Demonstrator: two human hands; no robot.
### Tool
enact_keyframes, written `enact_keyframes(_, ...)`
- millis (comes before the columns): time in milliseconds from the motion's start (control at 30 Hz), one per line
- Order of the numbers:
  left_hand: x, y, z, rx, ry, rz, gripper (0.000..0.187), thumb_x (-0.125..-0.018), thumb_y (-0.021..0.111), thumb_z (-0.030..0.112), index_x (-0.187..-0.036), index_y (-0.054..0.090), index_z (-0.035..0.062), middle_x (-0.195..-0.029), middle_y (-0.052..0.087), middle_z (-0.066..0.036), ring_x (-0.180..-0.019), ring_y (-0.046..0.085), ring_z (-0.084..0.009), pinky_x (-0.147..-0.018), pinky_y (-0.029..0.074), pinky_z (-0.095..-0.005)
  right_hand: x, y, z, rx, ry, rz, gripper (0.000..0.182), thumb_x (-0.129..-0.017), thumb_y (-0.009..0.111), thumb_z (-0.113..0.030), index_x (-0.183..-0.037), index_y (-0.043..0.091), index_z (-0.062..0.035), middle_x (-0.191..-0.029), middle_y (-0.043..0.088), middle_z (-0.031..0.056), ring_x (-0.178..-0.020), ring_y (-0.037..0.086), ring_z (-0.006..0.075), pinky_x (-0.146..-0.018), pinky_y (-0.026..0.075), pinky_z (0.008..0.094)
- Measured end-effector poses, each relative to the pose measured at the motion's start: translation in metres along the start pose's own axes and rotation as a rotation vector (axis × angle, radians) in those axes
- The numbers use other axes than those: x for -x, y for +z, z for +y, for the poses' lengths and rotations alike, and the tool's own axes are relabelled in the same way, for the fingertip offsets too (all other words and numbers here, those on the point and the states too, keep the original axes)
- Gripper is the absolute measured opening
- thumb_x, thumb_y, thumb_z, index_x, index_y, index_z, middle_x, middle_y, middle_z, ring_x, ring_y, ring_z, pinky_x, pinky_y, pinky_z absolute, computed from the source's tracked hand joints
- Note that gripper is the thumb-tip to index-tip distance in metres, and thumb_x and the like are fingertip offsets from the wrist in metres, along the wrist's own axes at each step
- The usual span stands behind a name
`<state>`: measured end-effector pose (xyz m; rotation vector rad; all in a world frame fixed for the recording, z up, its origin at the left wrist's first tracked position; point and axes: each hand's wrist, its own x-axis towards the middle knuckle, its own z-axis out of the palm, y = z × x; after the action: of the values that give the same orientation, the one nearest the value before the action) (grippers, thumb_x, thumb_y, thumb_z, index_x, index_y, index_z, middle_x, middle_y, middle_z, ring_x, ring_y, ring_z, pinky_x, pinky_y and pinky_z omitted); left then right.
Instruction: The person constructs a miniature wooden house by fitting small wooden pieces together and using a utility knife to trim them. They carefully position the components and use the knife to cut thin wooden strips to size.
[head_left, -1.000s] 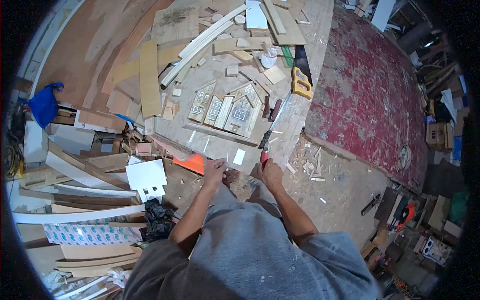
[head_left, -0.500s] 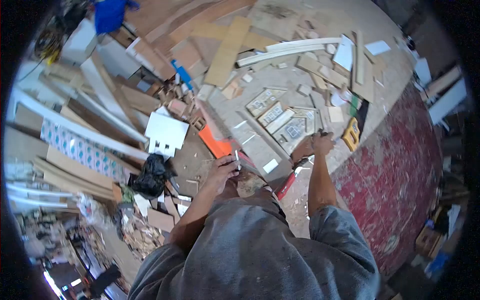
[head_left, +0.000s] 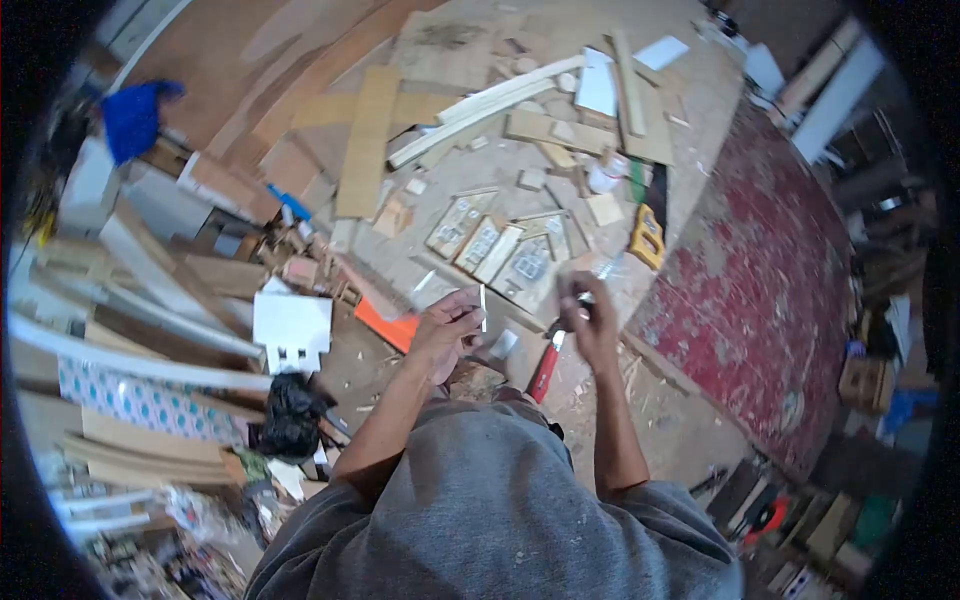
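My left hand point(head_left: 447, 328), low at the centre, pinches a thin white strip point(head_left: 483, 308) held upright. To its right my right hand point(head_left: 590, 312) is raised, its fingers curled and blurred by motion; what they hold, if anything, is too small to name. Just below that hand lies a red-handled tool point(head_left: 545, 372). Beyond both hands, a wooden house-shaped piece with window shapes point(head_left: 530, 262) rests flat on the work surface point(head_left: 410, 257). A yellow-handled saw point(head_left: 647, 238) lies right of it. An orange object point(head_left: 384, 325) is left of my left hand.
Wood strips point(head_left: 490, 108), a plank point(head_left: 366, 140) and a white container point(head_left: 607, 173) lie farther back. On the left are a white cut-out board point(head_left: 291, 330), a black plastic bag point(head_left: 291, 418) and stacked boards. A worn red surface point(head_left: 745, 290) is at right.
My right hand has come up and left from beside the house-shaped piece, nearer my left hand. My left hand still holds the strip. The whole view has shifted and turned.
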<state>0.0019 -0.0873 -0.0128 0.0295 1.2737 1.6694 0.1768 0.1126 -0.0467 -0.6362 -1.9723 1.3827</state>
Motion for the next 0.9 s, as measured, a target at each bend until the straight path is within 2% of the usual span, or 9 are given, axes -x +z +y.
enact_keyframes(33, 0.000, 0.011, 0.009, 0.076, -0.060, -0.088, 0.045, -0.092, 0.071, 0.003, -0.136, 0.059, 0.0045, -0.097, 0.068, -0.002, -0.082, 0.064, -0.0102, -0.068, 0.055, -0.0260, 0.006, 0.007, -0.031, 0.029, -0.117, -0.006, 0.038, -0.089, 0.073, -0.011, -0.126, 0.065, -0.0044, -0.120, 0.063, 0.0144, -0.103, 0.062, 0.0222, -0.085, 0.052, 0.0328)
enact_keyframes(133, -0.004, 0.026, 0.012, 0.178, -0.182, -0.284, 0.043, -0.095, 0.068, 0.004, -0.137, 0.060, 0.0067, -0.102, 0.069, -0.001, -0.084, 0.064, -0.0088, -0.069, 0.055, -0.0242, 0.011, 0.011, -0.071, 0.190, -0.191, -0.052, 0.043, -0.083, 0.078, -0.006, -0.125, 0.068, -0.0060, -0.129, 0.058, 0.0204, -0.117, 0.060, 0.0312, -0.091, 0.052, 0.0347)
enact_keyframes(233, -0.003, 0.039, 0.012, 0.255, -0.249, -0.413, 0.034, -0.097, 0.063, 0.002, -0.130, 0.063, 0.0043, -0.106, 0.069, -0.007, -0.088, 0.065, -0.0165, -0.073, 0.053, -0.0232, 0.007, 0.004, -0.097, 0.300, -0.272, -0.043, 0.045, -0.081, 0.078, -0.002, -0.125, 0.069, -0.0093, -0.132, 0.055, 0.0210, -0.121, 0.057, 0.0344, -0.092, 0.052, 0.0373)
enact_keyframes(467, 0.004, 0.030, 0.009, 0.347, -0.339, -0.663, 0.035, -0.094, 0.064, 0.000, -0.128, 0.064, 0.0016, -0.107, 0.069, -0.009, -0.090, 0.064, -0.0166, -0.075, 0.052, -0.0257, 0.025, -0.007, -0.129, 0.484, -0.413, -0.113, 0.047, -0.082, 0.077, 0.002, -0.126, 0.070, -0.0143, -0.123, 0.057, 0.0180, -0.107, 0.061, 0.0313, -0.081, 0.055, 0.0349)
enact_keyframes(567, 0.011, 0.036, 0.010, 0.309, -0.395, -0.668, 0.033, -0.094, 0.062, -0.002, -0.127, 0.065, 0.0016, -0.107, 0.069, -0.009, -0.089, 0.063, -0.0160, -0.075, 0.051, -0.0252, 0.031, -0.010, -0.130, 0.471, -0.414, 0.033, 0.051, -0.082, 0.078, 0.000, -0.129, 0.067, -0.0149, -0.122, 0.057, 0.0173, -0.101, 0.060, 0.0301, -0.078, 0.054, 0.0353)
enact_keyframes(667, 0.020, 0.034, 0.017, 0.226, -0.404, -0.617, 0.032, -0.095, 0.063, 0.001, -0.127, 0.064, 0.0009, -0.106, 0.068, -0.007, -0.087, 0.061, -0.0144, -0.073, 0.049, -0.0243, 0.038, -0.013, -0.147, 0.518, -0.473, -0.109, 0.051, -0.079, 0.077, 0.004, -0.127, 0.066, -0.0113, -0.120, 0.056, 0.0176, -0.103, 0.059, 0.0335, -0.082, 0.053, 0.0388)
enact_keyframes(733, 0.022, 0.039, 0.018, 0.238, -0.396, -0.691, 0.033, -0.095, 0.064, 0.003, -0.128, 0.064, 0.0003, -0.102, 0.067, -0.007, -0.083, 0.059, -0.0137, -0.072, 0.048, -0.0232, 0.037, -0.017, -0.146, 0.529, -0.380, -0.024, 0.048, -0.080, 0.078, -0.001, -0.125, 0.067, -0.0125, -0.120, 0.058, 0.0169, -0.107, 0.058, 0.0342, -0.083, 0.052, 0.0401)
enact_keyframes(800, 0.029, 0.039, 0.024, 0.255, -0.390, -0.712, 0.035, -0.094, 0.064, 0.002, -0.129, 0.063, 0.0007, -0.096, 0.065, -0.006, -0.079, 0.056, -0.0119, -0.071, 0.047, -0.0214, 0.043, -0.011, -0.160, 0.611, -0.474, -0.096, 0.046, -0.080, 0.078, -0.003, -0.124, 0.067, -0.0132, -0.118, 0.058, 0.0170, -0.106, 0.058, 0.0346, -0.084, 0.052, 0.0408)
enact_keyframes(900, 0.034, 0.033, 0.020, 0.299, -0.423, -0.719, 0.034, -0.094, 0.065, 0.003, -0.128, 0.064, 0.0006, -0.098, 0.065, -0.006, -0.080, 0.057, -0.0117, -0.071, 0.046, -0.0210, 0.047, -0.013, -0.148, 0.585, -0.428, -0.068, 0.046, -0.081, 0.078, -0.002, -0.125, 0.068, -0.0135, -0.115, 0.059, 0.0151, -0.102, 0.059, 0.0312, -0.081, 0.052, 0.0387)
